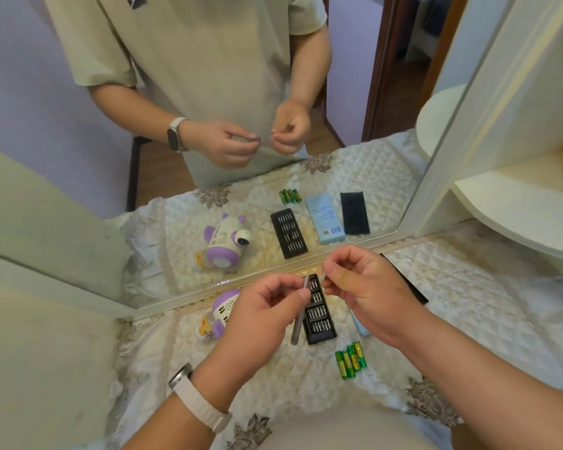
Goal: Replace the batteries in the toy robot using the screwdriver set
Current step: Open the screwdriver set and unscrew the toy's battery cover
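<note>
My left hand (pixel 260 316) grips a grey screwdriver handle (pixel 299 319), held nearly upright above the table. My right hand (pixel 361 287) pinches a small screwdriver bit (pixel 323 276) just right of the handle's top end. Below them lies the open black bit tray (pixel 319 316) with rows of bits. The purple and white toy robot (pixel 220 315) lies on its side at the left, partly hidden behind my left hand. Several green batteries (pixel 350 360) lie side by side on the quilted cloth at the front right.
A large mirror (pixel 241 157) stands along the table's back edge and repeats the whole scene. A light blue box (pixel 361 326) and a black lid (pixel 413 287) lie behind my right hand. A cream shelf (pixel 517 203) juts out at the right.
</note>
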The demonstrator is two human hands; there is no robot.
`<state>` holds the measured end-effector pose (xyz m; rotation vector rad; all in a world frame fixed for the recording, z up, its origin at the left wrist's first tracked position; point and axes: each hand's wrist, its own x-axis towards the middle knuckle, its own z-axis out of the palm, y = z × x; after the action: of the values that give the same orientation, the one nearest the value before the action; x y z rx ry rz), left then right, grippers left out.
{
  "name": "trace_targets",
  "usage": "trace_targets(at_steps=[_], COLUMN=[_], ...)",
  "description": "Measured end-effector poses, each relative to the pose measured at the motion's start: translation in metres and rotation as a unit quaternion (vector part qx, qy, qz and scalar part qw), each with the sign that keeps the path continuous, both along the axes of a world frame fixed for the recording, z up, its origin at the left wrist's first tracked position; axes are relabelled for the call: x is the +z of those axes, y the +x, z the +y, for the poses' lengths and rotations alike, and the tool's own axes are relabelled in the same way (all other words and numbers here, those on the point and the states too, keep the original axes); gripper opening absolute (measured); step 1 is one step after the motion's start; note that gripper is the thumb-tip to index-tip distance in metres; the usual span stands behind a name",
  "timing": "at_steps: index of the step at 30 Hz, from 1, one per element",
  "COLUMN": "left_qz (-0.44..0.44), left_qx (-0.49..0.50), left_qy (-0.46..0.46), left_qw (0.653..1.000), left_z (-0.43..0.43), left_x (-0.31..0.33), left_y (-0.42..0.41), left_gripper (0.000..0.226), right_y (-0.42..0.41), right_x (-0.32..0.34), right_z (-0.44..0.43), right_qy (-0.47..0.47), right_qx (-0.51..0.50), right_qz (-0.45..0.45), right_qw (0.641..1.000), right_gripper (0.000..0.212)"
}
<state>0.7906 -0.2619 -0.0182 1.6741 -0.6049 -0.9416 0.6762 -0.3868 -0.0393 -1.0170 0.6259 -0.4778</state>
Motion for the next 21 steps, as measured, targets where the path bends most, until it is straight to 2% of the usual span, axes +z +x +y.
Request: trace_targets(at_steps=[3,6,21], left_qz=[0.011,0.016,0.01], left_qx=[-0.023,-0.028,-0.036], left_qy=[-0.001,-0.004,0.002], left_qw=[1.0,0.999,0.999], left_z=[-0.004,-0.007,-0.004], left_x=[-0.004,-0.003,-0.005], left_y=[0.002,0.001,-0.002], left_gripper=[0.02,0.021,0.022], right_y=[0.003,0.004,0.004], right_x=[0.002,0.007,0.007], right_z=[0.004,0.006,0.008], right_qy=[-0.092,-0.138,-0.213], right_qx=[-0.011,-0.03,-0.025], right_qz=[0.041,0.056,0.071], right_qw=[0.995,0.988,0.974], right_gripper=[0.012,0.013,0.019])
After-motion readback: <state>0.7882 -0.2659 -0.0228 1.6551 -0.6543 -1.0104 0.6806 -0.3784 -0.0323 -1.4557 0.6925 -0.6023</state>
